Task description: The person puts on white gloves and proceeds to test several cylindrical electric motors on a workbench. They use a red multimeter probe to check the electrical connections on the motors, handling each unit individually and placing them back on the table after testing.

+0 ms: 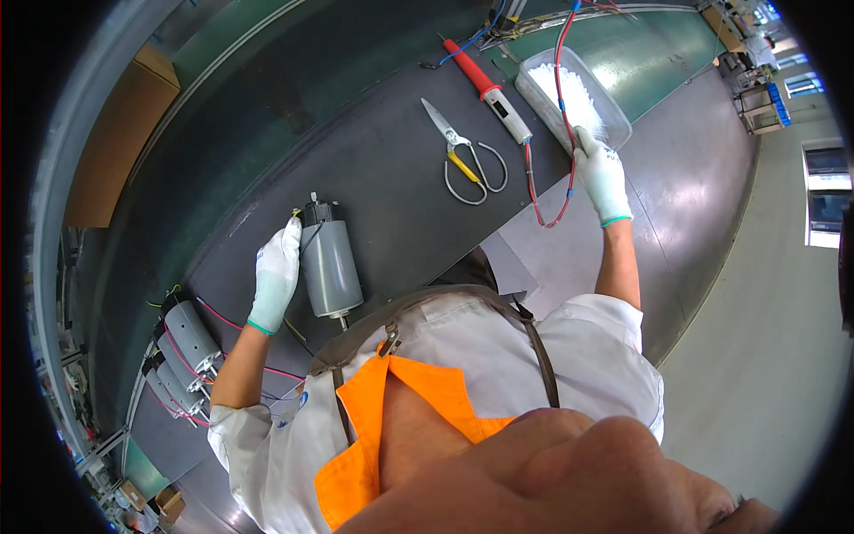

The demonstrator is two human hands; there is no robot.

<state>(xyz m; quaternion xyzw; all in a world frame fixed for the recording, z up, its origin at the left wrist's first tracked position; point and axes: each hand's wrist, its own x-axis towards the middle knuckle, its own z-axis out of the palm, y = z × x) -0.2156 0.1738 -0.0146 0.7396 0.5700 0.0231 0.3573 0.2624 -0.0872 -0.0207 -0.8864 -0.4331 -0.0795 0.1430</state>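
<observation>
A grey cylindrical motor [331, 269] with a black end cap lies on the dark table in front of me. My left hand [277, 271], in a white glove with a green cuff, is beside it. Its fingers are closed by the end cap, at a short yellow-green wire [296, 212]. My right hand [601, 178], gloved alike, reaches over the near end of a clear plastic box [621, 133]. Small white pieces [565, 89] fill much of the box. The right fingers are bent together at these pieces; what they hold is hidden.
Scissors [458, 151] with a yellow-wrapped handle lie mid-table. Beyond them is a red and white electric screwdriver [489, 91], whose red cable [569, 169] loops near my right hand. Several more motors [191, 334] lie at the left. A cardboard box [124, 138] stands at the far left.
</observation>
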